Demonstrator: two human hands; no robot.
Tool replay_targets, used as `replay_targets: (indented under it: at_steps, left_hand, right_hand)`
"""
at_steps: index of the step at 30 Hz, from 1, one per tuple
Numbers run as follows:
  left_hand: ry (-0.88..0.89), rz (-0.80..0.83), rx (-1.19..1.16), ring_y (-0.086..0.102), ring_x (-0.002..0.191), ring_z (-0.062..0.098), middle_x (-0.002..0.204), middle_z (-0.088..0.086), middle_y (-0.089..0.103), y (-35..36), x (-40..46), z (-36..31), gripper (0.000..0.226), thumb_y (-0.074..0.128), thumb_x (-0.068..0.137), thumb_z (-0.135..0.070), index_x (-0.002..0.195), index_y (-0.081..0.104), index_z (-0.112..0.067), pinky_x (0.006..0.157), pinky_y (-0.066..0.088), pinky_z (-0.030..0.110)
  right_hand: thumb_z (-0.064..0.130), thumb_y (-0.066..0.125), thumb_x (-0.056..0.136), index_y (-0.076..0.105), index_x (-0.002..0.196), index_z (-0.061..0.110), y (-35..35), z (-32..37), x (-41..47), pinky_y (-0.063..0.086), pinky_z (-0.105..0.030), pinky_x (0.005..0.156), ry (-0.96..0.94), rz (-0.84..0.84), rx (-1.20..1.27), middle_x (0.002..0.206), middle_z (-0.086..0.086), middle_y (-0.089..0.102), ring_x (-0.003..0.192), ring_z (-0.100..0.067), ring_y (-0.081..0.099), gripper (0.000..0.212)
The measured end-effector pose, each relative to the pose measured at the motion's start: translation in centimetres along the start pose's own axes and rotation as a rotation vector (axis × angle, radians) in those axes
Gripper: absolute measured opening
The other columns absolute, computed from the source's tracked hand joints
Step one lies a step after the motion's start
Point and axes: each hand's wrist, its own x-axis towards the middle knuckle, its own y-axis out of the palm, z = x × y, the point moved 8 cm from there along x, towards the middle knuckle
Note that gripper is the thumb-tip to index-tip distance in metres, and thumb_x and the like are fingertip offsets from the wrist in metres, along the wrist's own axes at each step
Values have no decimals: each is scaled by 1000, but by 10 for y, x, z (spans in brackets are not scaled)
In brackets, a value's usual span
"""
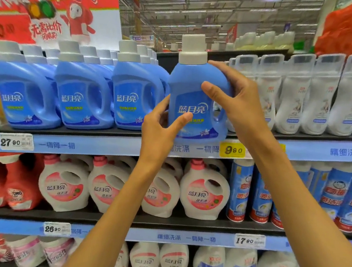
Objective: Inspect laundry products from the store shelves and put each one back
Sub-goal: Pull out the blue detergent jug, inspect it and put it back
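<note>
Left hand (pixel 162 130): fingers curled round lower left side of blue bottle (pixel 195 96), thumb on label. Right hand (pixel 236 104): grips bottle's upper right shoulder by the handle. Bottle: upright, white cap, at front edge of top shelf (pixel 105 146), right of matching blue bottles (pixel 82 94). Behind: white pouches (pixel 316 97).

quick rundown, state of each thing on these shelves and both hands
blue detergent bottle: upright, capped, held at the top shelf's front edge
left hand: grips the bottle's lower left side
right hand: grips the bottle's upper right side, by the handle
blue bottles on shelf: upright, capped, in rows
white pouches: standing, sealed
white and pink bottles: upright, capped
yellow price tag: reads 9.90
</note>
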Motion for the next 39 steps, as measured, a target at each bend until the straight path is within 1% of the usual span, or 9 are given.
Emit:
replay_targets:
  at_steps: [4, 7, 14, 18, 20, 24, 29, 32, 39]
  left_hand:
    - [-5, -15, 44, 65, 104, 8, 115, -2, 66, 2, 7, 4, 48, 68, 87, -17, 131, 52, -8, 84, 55, 25]
    - [-2, -47, 123, 62, 109, 14, 122, 3, 63, 5, 9, 4, 49, 67, 88, -23, 131, 49, -9, 90, 54, 33]
    - [17, -97, 202, 58, 106, 2, 123, -3, 57, 10, 2, 2, 64, 68, 88, -19, 139, 32, -8, 87, 46, 9]
    - [119, -124, 398, 50, 119, 22, 130, 10, 51, 8, -1, -4, 55, 69, 87, -20, 133, 44, -3, 99, 45, 36]
    - [107, -137, 405, 48, 119, 24, 130, 10, 50, 7, -2, -3, 58, 68, 87, -21, 136, 43, -4, 99, 45, 39]
    - [84, -187, 349, 52, 114, 16, 127, 7, 51, 4, -5, -1, 54, 69, 86, -20, 133, 47, -4, 96, 47, 31]
    - [109, -216, 385, 50, 120, 24, 128, 12, 51, 5, -6, 0, 52, 67, 88, -15, 133, 47, -1, 100, 45, 40]
    - [103, -236, 393, 52, 119, 25, 128, 15, 50, 3, -5, 5, 49, 66, 88, -9, 132, 48, 1, 101, 45, 41]
    - [88, -231, 423, 51, 123, 28, 131, 17, 50, 4, -9, 13, 48, 64, 87, 0, 133, 48, 2, 104, 43, 41]
  right_hand:
    - [13, 69, 86, 55, 124, 7, -2, -5, 3, 52, -37, 92, -4, -91, -50, 119, -7, 61, 111, -19, 59, 41]
    - [15, 68, 87, 52, 126, 3, 0, -6, 5, 48, -38, 96, -38, -148, -170, 120, -7, 57, 114, -19, 55, 43]
    - [25, 62, 92, 47, 136, 6, 2, -7, 7, 32, -13, 100, -102, -162, -460, 133, -9, 49, 122, -10, 42, 50]
    - [21, 63, 91, 40, 140, 6, 1, -14, 2, 30, -5, 98, -69, -133, -431, 139, -7, 47, 124, -8, 41, 56]
    - [21, 64, 91, 36, 143, 7, 0, -18, -6, 28, -3, 99, -51, -142, -425, 142, -5, 43, 128, -9, 39, 61]
    - [26, 66, 89, 35, 144, 10, -1, -20, -22, 37, -17, 104, -72, -220, -460, 139, -6, 44, 127, -10, 41, 66]
    - [27, 66, 88, 32, 147, 10, 0, -24, -21, 37, -23, 107, -44, -236, -507, 145, -6, 43, 135, -16, 39, 70]
    - [24, 69, 87, 31, 145, 5, 3, -30, -20, 44, -39, 103, -2, -203, -491, 145, -7, 44, 132, -20, 44, 71]
    - [12, 69, 86, 31, 143, 3, 7, -37, -19, 41, -41, 106, 9, -200, -466, 146, -11, 41, 134, -22, 41, 69]
